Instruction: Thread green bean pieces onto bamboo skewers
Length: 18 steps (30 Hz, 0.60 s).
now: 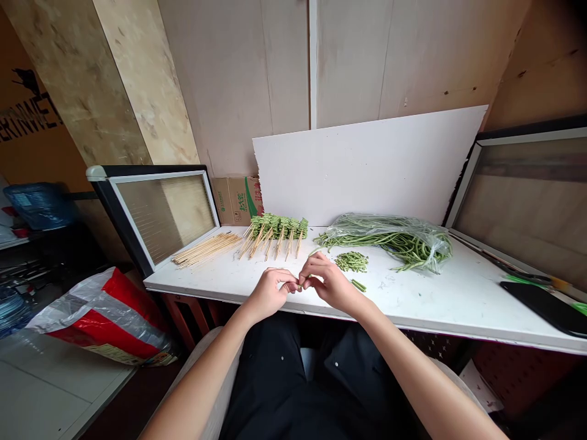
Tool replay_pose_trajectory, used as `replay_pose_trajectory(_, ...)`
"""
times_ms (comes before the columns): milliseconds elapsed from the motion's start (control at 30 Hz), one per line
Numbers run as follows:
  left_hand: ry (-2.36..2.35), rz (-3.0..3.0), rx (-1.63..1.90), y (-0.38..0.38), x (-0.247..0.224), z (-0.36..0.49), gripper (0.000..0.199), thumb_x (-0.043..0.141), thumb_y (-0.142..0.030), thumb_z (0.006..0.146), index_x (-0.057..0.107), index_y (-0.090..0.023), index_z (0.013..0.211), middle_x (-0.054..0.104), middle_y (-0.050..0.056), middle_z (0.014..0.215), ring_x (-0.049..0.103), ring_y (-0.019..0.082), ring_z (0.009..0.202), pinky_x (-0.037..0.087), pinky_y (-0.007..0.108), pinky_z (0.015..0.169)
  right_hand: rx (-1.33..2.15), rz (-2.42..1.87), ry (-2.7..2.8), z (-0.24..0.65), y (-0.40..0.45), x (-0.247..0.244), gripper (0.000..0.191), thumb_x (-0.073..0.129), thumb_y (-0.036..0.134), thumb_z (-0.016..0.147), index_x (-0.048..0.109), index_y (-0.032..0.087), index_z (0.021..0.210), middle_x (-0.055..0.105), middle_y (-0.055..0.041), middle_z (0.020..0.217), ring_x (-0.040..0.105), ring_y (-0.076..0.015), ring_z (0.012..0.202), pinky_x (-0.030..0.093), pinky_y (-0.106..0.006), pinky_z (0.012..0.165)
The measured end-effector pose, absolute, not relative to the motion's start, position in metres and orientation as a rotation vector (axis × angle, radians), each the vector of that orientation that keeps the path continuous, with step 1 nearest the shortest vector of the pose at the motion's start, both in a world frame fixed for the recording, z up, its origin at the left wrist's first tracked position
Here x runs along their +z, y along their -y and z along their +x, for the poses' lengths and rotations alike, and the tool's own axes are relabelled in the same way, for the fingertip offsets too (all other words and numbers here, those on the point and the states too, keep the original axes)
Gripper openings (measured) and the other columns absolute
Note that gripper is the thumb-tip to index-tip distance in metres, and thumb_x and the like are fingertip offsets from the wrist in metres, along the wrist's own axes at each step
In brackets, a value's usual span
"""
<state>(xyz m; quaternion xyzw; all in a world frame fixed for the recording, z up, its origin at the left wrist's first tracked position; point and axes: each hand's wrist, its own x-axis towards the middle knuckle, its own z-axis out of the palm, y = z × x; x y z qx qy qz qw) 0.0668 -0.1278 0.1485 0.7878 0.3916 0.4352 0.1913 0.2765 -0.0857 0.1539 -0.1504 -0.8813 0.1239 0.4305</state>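
My left hand (271,292) and my right hand (326,282) meet over the table's front edge, fingertips pinched together around a small green piece that is mostly hidden. Just right of my right hand lie a few short bean pieces (359,285). Behind them sits a small pile of cut beans (351,261). Farther back are long green beans (408,247) partly covered by a clear plastic bag (389,225). Skewers threaded with green beans (279,226) are stacked at the back, their bare sticks pointing toward me. To their left is a bundle of bare wooden skewers (208,249).
The white table (440,305) holds a black phone-like slab (545,305) and scissors (523,272) at the right. A white board (367,165) and a cardboard box (233,198) stand behind. Framed panels flank both sides. A red and white sack (105,318) is at lower left.
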Motion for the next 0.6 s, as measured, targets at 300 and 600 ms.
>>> replay_pose_trajectory(300, -0.971, 1.732, 1.081, 0.109, 0.137, 0.048, 0.048, 0.067, -0.063, 0.095, 0.069, -0.015, 0.090, 0.079, 0.012, 0.080, 0.077, 0.025, 0.078, 0.058, 0.038, 0.083, 0.189, -1.041, 1.949, 0.357, 0.014, 0.140, 0.033, 0.064, 0.050, 0.098, 0.080, 0.021, 0.099, 0.071, -0.0129, 0.103, 0.061, -0.0324, 0.106, 0.048, -0.042, 0.087)
replay_pose_trajectory(600, -0.969, 1.534, 1.263, 0.094, 0.124, 0.047, 0.050, 0.078, -0.062, 0.087, 0.069, -0.014, 0.101, 0.080, 0.013, 0.096, 0.077, 0.023, 0.086, 0.058, 0.036, 0.087, 0.539, -1.697, 2.164, 0.453, -0.038, 0.083, 0.030, 0.076, 0.045, 0.088, 0.083, 0.017, 0.094, 0.079, -0.0129, 0.095, 0.071, -0.0262, 0.079, 0.050, -0.033, 0.069)
